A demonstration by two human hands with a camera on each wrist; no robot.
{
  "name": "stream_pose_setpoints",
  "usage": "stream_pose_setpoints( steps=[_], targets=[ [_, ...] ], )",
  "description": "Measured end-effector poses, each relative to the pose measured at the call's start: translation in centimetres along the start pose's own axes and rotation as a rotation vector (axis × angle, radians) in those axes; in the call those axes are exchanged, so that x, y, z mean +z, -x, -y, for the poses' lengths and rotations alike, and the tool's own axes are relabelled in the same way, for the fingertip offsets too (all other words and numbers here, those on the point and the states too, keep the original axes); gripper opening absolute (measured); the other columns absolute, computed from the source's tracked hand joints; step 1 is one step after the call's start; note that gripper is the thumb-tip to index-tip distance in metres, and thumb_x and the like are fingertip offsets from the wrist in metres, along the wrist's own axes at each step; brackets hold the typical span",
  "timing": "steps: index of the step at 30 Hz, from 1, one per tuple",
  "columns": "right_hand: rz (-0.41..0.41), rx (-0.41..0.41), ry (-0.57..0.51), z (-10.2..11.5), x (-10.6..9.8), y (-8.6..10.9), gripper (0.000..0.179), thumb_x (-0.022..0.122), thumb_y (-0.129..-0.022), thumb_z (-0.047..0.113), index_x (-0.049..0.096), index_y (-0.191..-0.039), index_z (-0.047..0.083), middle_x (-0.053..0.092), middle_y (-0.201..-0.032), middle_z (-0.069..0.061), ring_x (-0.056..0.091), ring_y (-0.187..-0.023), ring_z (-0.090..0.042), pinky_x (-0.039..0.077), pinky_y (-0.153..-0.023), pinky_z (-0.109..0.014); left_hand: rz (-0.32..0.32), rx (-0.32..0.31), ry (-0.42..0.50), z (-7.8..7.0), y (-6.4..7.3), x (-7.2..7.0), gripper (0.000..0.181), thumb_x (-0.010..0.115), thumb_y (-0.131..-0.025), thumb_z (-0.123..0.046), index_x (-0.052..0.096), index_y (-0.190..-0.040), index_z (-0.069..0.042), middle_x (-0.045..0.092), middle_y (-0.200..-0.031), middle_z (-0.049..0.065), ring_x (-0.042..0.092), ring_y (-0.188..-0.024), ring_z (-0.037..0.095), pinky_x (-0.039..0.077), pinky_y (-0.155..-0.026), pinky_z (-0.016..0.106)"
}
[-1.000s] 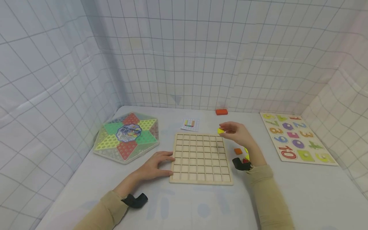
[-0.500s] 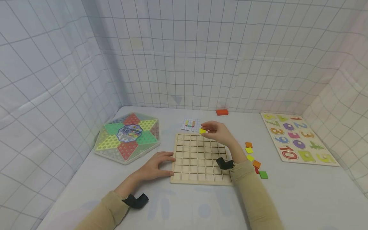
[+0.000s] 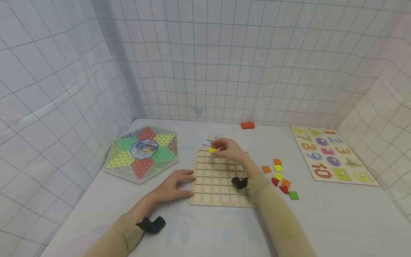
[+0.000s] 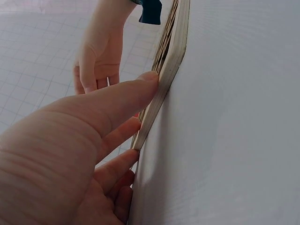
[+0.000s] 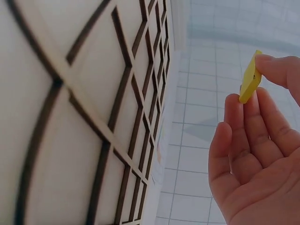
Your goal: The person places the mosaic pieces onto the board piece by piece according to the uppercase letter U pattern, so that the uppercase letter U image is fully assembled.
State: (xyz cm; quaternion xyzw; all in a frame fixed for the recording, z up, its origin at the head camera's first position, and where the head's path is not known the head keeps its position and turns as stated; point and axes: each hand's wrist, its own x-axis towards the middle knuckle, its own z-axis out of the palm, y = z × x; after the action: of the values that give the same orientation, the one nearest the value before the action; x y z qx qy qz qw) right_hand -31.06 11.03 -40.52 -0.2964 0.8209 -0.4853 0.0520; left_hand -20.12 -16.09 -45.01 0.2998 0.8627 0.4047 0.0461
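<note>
Between thumb and fingertips my right hand (image 3: pixel 228 150) pinches a yellow square tile (image 5: pixel 251 77), held above the far left part of a wooden grid board (image 3: pixel 219 194). The board's square cells show bare wood where my arm does not cover them. My left hand (image 3: pixel 171 185) rests at the board's left edge, thumb and fingertips touching its side, as the left wrist view shows. A small pattern card (image 3: pixel 208 137), partly behind my right hand, lies just beyond the board. Right of the board are loose tiles: orange (image 3: pixel 266 169), yellow (image 3: pixel 278 167), green (image 3: pixel 293 195) and red quarter-rounds (image 3: pixel 284 190).
A hexagonal Chinese checkers box (image 3: pixel 144 153) lies at the left. On the right is a number puzzle board (image 3: pixel 334 155). A red block (image 3: pixel 248 125) sits near the back, before the grid-patterned cloth wall (image 3: pixel 224 71).
My right hand has carried the yellow tile leftward, from the board's far right corner to over its far left part. The loose tiles have come into view. My left hand has stayed put.
</note>
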Motion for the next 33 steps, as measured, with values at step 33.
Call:
stream_pose_setpoints(
  steps=[33],
  targets=[
    [0.119, 0.092, 0.097, -1.1, 1.8, -1.0, 0.037, 0.071, -0.084, 0.013, 0.061, -0.118, 0.002, 0.063, -0.112, -0.01, 0.059, -0.101, -0.024, 0.05, -0.085, -0.03, -0.004, 0.019, -0.015, 0.3, -0.1, 0.1, 0.048, 0.073, -0.081, -0.037, 0.062, -0.122, -0.014, 0.044, -0.141, 0.011, 0.032, -0.132, 0.033, 0.027, -0.104, 0.054]
  ],
)
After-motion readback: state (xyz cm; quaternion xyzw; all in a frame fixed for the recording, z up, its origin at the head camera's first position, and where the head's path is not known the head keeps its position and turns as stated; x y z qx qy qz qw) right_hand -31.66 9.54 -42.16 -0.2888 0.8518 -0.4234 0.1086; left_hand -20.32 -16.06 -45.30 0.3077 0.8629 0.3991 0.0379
